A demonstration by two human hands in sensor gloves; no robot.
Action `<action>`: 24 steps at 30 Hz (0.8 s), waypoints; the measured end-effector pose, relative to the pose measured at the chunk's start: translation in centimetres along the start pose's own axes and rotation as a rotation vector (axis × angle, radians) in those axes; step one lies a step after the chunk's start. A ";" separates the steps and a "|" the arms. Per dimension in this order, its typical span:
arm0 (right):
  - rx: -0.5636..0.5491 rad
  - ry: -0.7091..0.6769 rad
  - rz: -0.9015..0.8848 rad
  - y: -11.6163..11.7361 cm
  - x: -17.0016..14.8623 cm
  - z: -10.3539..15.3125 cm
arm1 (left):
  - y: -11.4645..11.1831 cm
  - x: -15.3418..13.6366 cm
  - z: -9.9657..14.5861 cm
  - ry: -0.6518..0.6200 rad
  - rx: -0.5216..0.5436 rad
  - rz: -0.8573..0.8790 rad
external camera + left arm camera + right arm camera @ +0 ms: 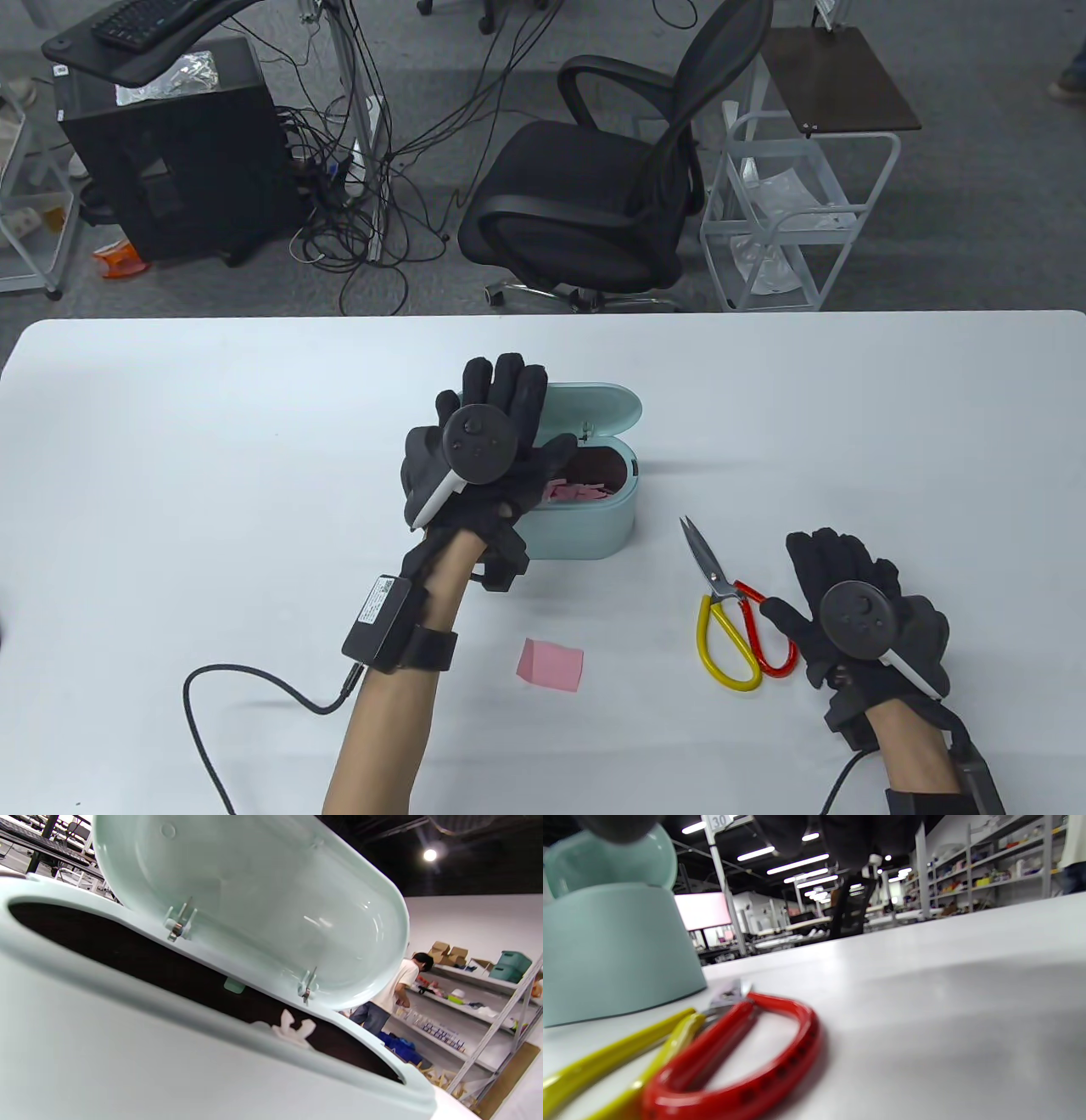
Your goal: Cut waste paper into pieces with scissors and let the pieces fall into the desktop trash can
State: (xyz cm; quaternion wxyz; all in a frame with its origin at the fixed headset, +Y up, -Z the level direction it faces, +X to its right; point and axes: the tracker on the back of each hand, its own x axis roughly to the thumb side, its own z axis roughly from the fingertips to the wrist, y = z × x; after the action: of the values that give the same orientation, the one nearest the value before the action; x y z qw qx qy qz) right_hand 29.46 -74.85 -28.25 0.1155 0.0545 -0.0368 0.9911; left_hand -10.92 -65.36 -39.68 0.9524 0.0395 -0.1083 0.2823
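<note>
A mint desktop trash can (585, 526) stands mid-table with its lid (594, 407) tipped up and back; pink paper scraps (581, 491) lie inside. My left hand (492, 407) hovers over the can's left end, fingers spread and straight, holding nothing. The left wrist view shows the can's rim (212, 1022) and raised lid (254, 899) close up. Scissors (730, 611) with one yellow and one red handle lie flat, blades together, right of the can. My right hand (836, 577) rests beside them, thumb at the red handle (742, 1069). A pink paper piece (550, 665) lies in front of the can.
A black cable (237, 688) trails from my left wrist across the near-left table. Behind the table's far edge stand an office chair (611, 187) and a white wire cart (797, 221). In the left wrist view a person (394, 993) stands at distant shelves.
</note>
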 end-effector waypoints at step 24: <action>0.006 0.004 0.008 0.1 0.1 0.1 | -0.4 -7.3 12.8 0.041 -0.122 -0.238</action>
State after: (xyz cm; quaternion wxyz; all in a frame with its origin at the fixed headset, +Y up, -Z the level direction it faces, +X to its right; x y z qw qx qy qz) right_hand 29.33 -74.95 -28.18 0.1112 0.0527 -0.0337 0.9918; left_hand -19.07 -71.28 -28.89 0.9818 -0.0117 -0.1001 0.1609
